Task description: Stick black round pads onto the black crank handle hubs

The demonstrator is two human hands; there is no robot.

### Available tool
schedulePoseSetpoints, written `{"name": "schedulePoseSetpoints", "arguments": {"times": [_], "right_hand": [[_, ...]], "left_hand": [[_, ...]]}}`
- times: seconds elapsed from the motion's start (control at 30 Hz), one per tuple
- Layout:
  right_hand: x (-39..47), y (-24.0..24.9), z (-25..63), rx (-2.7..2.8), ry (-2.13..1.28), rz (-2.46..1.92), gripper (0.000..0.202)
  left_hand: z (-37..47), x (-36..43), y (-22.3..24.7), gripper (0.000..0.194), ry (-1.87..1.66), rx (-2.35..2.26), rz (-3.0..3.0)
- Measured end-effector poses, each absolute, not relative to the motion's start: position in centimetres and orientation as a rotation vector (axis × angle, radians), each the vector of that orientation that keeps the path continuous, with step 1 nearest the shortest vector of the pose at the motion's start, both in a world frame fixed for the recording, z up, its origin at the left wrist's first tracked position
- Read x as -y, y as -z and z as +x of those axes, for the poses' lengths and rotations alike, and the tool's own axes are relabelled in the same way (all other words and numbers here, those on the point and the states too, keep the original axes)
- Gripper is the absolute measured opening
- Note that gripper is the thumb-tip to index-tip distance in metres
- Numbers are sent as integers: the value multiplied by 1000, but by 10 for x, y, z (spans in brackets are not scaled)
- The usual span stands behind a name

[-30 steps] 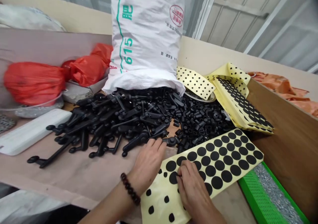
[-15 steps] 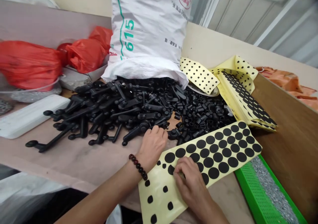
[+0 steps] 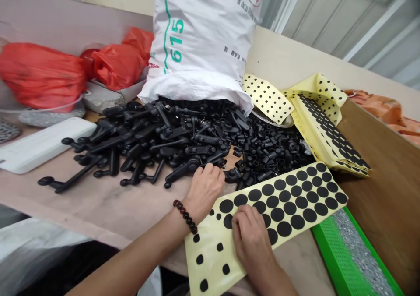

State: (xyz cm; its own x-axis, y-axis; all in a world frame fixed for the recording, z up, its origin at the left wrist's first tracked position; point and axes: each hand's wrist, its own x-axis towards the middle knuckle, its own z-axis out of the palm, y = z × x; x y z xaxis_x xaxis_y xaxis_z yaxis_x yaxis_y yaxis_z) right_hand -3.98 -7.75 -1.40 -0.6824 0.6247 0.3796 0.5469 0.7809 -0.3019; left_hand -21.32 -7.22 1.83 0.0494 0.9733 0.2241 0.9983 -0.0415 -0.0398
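R hand (image 3: 251, 230) rests on the flat yellow sheet (image 3: 213, 270) w/ round black dots (image 3: 284, 228), approx. 4 o'clock in view; fingers bent, can't tell if tips pinch anything. L hand (image 3: 206, 186), fingers curled, grip hidden, is by the black plastic lever pile (image 3: 179, 132), 11 o'clock of sheet. Prob. best: sheet flat, light touch at dot rims, no creasing.

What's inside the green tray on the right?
Small silvery pieces fill the visible part of the green tray; the sticker sheet covers its far corner, hiding anything there.
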Motion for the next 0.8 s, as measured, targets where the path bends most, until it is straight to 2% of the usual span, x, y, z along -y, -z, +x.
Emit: {"name": "schedulePoseSetpoints", "arguments": {"times": [0.2, 0.43, 0.8], "right_hand": [[74, 9, -31, 2614, -380, -755, 18], [77, 8, -33, 2495, -514, -933, 14], [74, 9, -33, 2493, -438, -965, 13]], "left_hand": [[-213, 73, -16, 15, 219, 2026, -2137], [-214, 72, -13, 12, 237, 2011, -2139], [-215, 73, -13, 11, 251, 2009, -2117]]}}
